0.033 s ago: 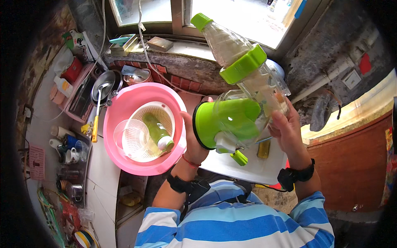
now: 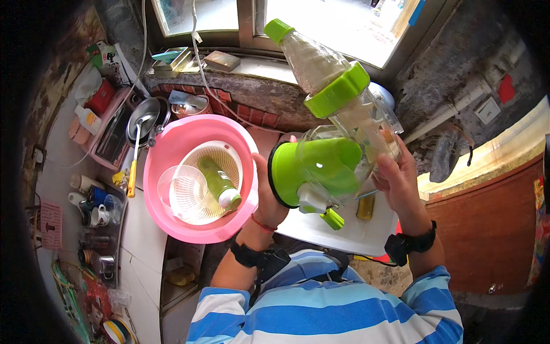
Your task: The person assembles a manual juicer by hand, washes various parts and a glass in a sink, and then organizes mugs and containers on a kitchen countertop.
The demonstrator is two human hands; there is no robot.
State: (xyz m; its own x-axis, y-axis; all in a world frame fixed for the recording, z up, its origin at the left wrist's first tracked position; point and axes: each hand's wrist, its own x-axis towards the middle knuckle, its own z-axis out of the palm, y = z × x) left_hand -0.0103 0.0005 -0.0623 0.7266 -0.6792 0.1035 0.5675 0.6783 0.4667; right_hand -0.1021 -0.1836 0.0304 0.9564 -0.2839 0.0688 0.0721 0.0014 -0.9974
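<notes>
Juicer (image 2: 292, 172): one, aslant between both hands, above white tray (image 2: 344, 242).
Left hand (image 2: 270, 203): half-curled, gripping base (image 2: 269, 175); far fingers hidden.
Right hand (image 2: 396, 179): thumb and fingers closed on clear chamber (image 2: 360, 123).
Funnel (image 2: 314, 60): already joined by green collar (image 2: 338, 90); assembly seemingly whole.
Tub (image 2: 154, 178): colander (image 2: 229, 153), bottle (image 2: 213, 176) within, separate.

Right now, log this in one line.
left hand: holds green housing | right hand: holds clear chamber | pink basin: white colander inside
</notes>
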